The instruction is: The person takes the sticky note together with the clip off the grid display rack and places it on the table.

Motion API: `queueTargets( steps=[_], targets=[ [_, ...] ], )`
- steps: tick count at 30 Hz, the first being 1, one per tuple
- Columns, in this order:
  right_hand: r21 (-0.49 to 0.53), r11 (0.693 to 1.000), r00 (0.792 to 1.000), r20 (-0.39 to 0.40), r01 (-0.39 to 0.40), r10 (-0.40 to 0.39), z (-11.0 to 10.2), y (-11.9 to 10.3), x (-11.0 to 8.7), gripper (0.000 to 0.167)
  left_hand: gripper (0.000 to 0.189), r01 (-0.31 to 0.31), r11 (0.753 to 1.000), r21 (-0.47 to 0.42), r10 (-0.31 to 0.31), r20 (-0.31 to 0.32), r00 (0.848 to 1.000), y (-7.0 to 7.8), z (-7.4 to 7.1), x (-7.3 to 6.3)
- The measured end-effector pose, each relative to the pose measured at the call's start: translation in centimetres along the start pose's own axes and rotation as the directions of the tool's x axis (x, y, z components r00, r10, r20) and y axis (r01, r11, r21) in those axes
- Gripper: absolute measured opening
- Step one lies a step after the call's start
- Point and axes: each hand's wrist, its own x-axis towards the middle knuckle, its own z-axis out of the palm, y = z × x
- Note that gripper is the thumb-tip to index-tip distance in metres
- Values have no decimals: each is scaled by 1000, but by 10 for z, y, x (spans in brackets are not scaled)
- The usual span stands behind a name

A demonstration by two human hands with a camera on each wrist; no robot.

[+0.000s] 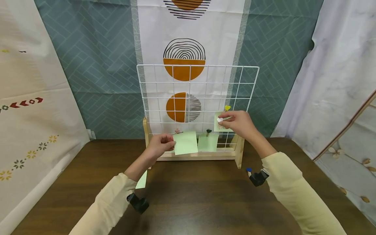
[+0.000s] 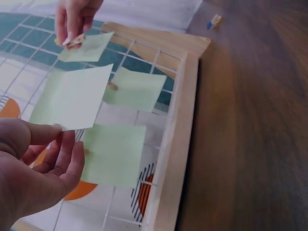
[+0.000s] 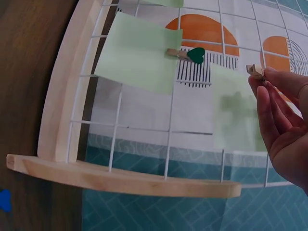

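Tabletop (image 1: 188, 195) in dark wood, teal cloth (image 1: 100, 65) behind, left hand (image 1: 157, 146) pinching green note (image 1: 186, 143), right hand (image 1: 238, 123) pinching clothespin (image 1: 220, 120)

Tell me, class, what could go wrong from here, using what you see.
The held green note could slip or bend: the left hand pinches it by just one edge.
The right hand, pinching a white-heart clothespin, is close to the highest note and might knock it askew.
The left sleeve hangs near the loose note on the table and may brush it aside.
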Motion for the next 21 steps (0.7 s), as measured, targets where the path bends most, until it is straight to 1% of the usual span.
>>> queueTargets(
  steps=[5, 10, 12, 17, 21],
  targets=[
    [-29, 1000, 1000, -22, 8, -9, -2, 10, -9, 28, 11, -5, 1000, 21, 4, 33, 999, -10, -6, -7],
    [-57, 998, 999, -38, -16, 14, -8, 20, -19, 29, 14, 19, 999, 37, -21, 46, 999, -17, -12, -14],
    [-52, 998, 999, -42, -25, 22, -10, 26, -22, 28, 15, 24, 999, 38, -26, 50, 998, -19, -15, -17],
    [-21, 1000, 999, -47, -13, 12, -12, 40, -29, 28, 14, 34, 998, 57, -38, 64, 997, -27, -20, -26],
    [-25, 1000, 998, -59, -5, 4, -13, 48, -35, 28, 11, 63, 995, 79, -68, 57, 996, -37, -24, -32]
  ],
)
